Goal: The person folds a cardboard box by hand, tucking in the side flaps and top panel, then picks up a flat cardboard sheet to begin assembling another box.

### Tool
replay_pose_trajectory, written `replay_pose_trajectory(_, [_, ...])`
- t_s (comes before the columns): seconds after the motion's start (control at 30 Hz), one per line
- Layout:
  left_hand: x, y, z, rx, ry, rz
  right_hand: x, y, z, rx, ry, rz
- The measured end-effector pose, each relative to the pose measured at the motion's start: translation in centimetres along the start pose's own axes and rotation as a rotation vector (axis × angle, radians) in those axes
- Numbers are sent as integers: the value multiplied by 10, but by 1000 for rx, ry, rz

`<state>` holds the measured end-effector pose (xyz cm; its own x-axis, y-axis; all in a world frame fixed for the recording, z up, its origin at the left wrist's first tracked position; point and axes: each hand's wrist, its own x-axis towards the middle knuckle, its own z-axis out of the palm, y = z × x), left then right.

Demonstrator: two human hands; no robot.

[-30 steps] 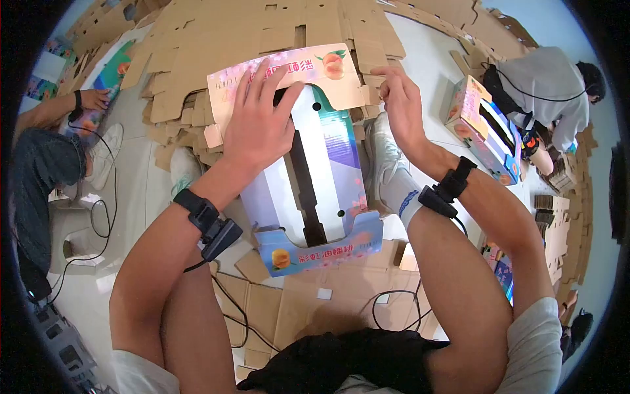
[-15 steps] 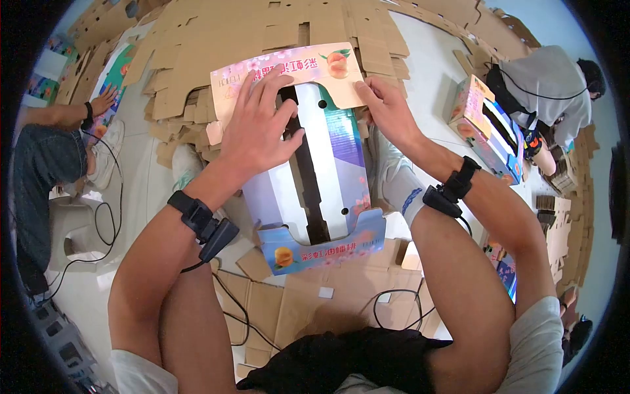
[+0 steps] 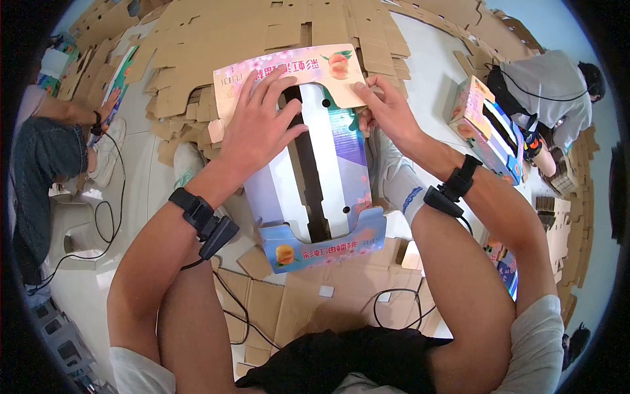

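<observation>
Black shorts (image 3: 341, 361) nearest, bare legs either side. Flattened cardboard (image 3: 308, 299) ahead on the floor, black cable (image 3: 397, 291) looping over it. Black wrist devices (image 3: 216, 240) strapped on both forearms.

Peach carton (image 3: 326, 187) sits mid-view between the person's shoes: blue near flap (image 3: 335, 253) with red lettering, dark lengthwise gap between white top panels, pink-cream far flap (image 3: 341, 92). Left hand (image 3: 259, 128) flat-ish over the far flap's left half, fingers spread, tips on print, thumb out over the gap. Right hand (image 3: 388, 113) at that flap's right corner, pinching it, thumb on top, fingertips below partly hidden.

Beyond: stacked flat cardboard (image 3: 262, 29). Off right, second carton (image 3: 485, 128) beside a co-worker in a grey top (image 3: 545, 88). Left, another co-worker's hand (image 3: 105, 115) touches printed cardboard (image 3: 120, 79).
</observation>
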<state>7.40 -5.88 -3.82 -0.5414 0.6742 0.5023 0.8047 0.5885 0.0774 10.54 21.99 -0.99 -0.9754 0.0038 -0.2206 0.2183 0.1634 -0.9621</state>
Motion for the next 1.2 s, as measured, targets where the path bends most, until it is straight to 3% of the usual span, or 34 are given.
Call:
replay_pose_trajectory(0.23, [1,0,1,3,24,-6,10,18,0,-94,-30,-58])
replay_pose_trajectory(0.33, [2,2,-2,15,34,8,19,38,5,-158,97,-84])
replay_pose_trajectory(0.43, [5,4,-2,42,9,-15,27,53,0,-19,47,123])
replay_pose_trajectory(0.53, [6,5,-2,31,-3,-80,40,73,3,-84,119,-24])
replay_pose_trajectory(0.63, [6,8,-3,38,43,-87,44,75,5,-240,123,-300])
replay_pose_trajectory(0.73, [2,13,2,50,48,72,36,68,-5,-347,111,-250])
replay_pose_trajectory(0.87, [1,14,5,36,33,38,30,51,-3,-322,146,-275])
replay_pose_trajectory(0.97, [-2,13,6,36,9,37,15,8,-12,-632,139,-302])
replay_pose_trajectory(1.07, [-2,15,5,49,18,56,11,0,-9,-679,70,-450])
replay_pose_trajectory(1.13, [-2,18,4,71,-6,49,-3,0,1,-935,102,-552])
replay_pose_trajectory(1.2, [-3,24,1,131,-56,61,-20,-3,17,-1044,101,-505])
